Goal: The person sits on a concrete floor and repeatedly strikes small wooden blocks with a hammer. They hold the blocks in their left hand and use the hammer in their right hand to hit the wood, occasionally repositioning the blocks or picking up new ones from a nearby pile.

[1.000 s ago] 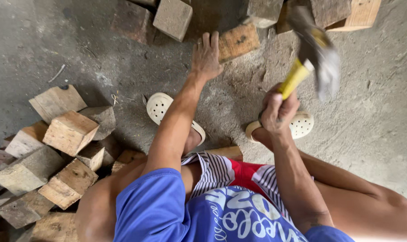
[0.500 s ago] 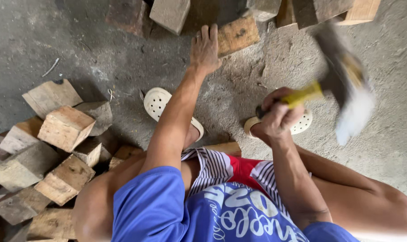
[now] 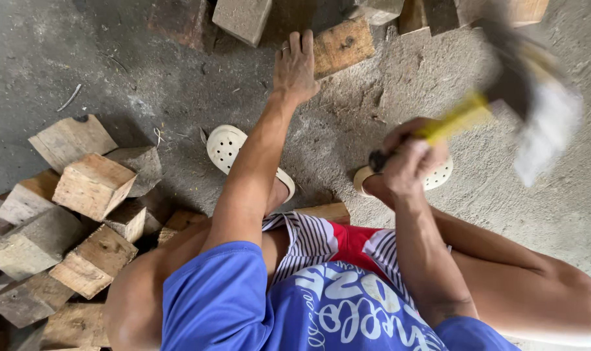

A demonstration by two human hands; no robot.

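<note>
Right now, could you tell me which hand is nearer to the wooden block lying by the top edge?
Left. The left hand touches the wooden block; the right hand grips the hammer apart from it.

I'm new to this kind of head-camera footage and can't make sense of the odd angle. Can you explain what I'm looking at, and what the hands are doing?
The camera sits on a person's head and looks straight down, so you see their own arms, knees and sandalled feet above a grey concrete floor. The left hand rests on a wooden block lying on the floor. The right hand grips the yellow handle of a hammer, whose head is blurred by motion. A pile of rough wooden blocks lies to the left, and more blocks lie along the top edge.
</note>
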